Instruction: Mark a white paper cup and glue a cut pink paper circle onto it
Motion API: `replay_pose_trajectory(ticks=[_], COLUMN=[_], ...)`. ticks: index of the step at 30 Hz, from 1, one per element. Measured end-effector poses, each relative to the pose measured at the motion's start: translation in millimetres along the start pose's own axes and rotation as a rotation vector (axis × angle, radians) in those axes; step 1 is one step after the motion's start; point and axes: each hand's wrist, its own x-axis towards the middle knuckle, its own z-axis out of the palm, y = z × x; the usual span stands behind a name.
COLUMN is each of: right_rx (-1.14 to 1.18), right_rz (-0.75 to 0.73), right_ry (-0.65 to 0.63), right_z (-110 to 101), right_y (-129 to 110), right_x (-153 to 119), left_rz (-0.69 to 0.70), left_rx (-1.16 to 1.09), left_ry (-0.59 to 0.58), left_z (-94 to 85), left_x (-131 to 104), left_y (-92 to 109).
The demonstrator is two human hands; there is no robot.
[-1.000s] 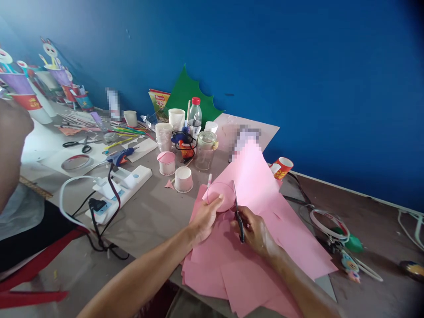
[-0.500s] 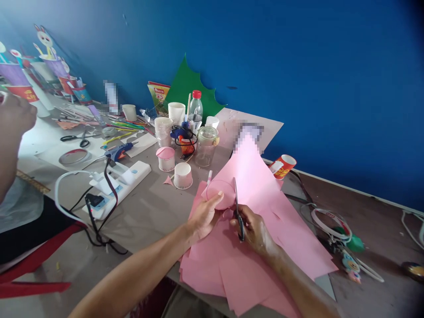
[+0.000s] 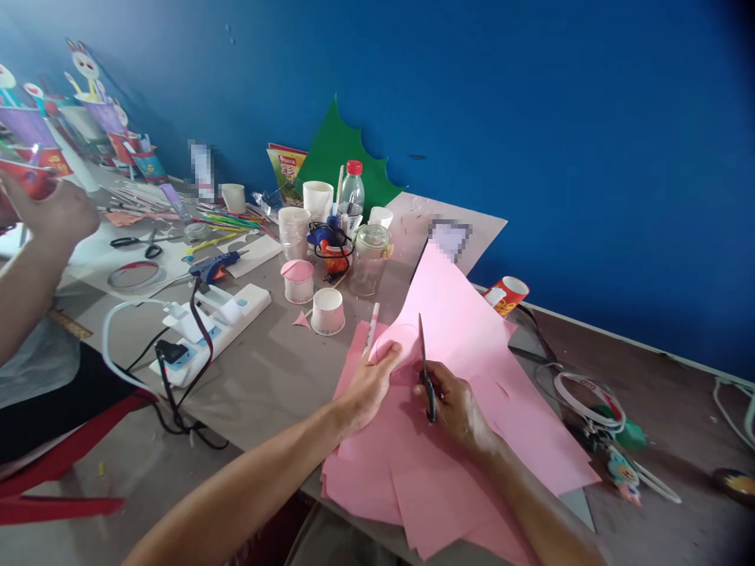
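Observation:
My left hand [image 3: 371, 385] pinches a sheet of pink paper [image 3: 445, 303] at a curved, drawn outline, the thumb lying on top. In my right hand [image 3: 457, 402] are black-handled scissors [image 3: 429, 393], their blades pointing away from me at the edge of the outlined part. Whether the blades are fully together I cannot tell. Beneath both hands lies a stack of pink sheets [image 3: 366, 491]. A white and pink marker [image 3: 371, 330] rests just beyond my left hand.
Ahead stand a paper cup [image 3: 328, 313], a pink-topped cup [image 3: 298, 284] and a glass jar [image 3: 370, 263]. A power strip [image 3: 236, 318] and glue gun [image 3: 213, 268] lie left. Another person's hand [image 3: 64, 208] holds a red cup [image 3: 27, 179]. Cables [image 3: 590, 401] lie right.
My left hand has tilted and curled the outlined part of the paper, which now looks narrower. The scissors stay beside it. At left, the other person's hand has come further in with a red cup.

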Motion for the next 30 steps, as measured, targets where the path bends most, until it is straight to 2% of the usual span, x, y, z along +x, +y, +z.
replay_pose_trajectory(ticks=[7, 13, 15, 17, 19, 21, 24, 30], right_rx=[-0.048, -0.066, -0.094, -0.144, -0.191, -0.238, -0.314, -0.380], right_rz=[0.035, 0.039, 0.052, 0.059, 0.049, 0.035, 0.021, -0.036], right_ry=[-0.024, -0.003, -0.005, 0.017, 0.046, 0.057, 0.050, 0.016], right_z=[-1, 1, 2, 1, 1, 2, 4, 6], right_y=[-5, -6, -7, -7, -8, -9, -11, -15], right_x=[-1, -1, -1, -1, -2, -3, -4, -7], left_rz=[-0.069, 0.017, 0.031, 0.101, 0.227, 0.355, 0.479, 0.385], left_rx=[-0.237, -0.222, -0.218, -0.198, -0.086, 0.118, 0.363, 0.598], left_ry=[-0.102, -0.182, -0.187, -0.161, -0.110, -0.045, -0.030, -0.068], left_z=[4.2, 3.7, 1.4, -2.9, -8.6, -14.3, -19.8, -20.7], left_x=[4, 2, 2, 4, 8, 12, 17, 22], left_y=[8, 18, 25, 33, 40, 45, 47, 45])
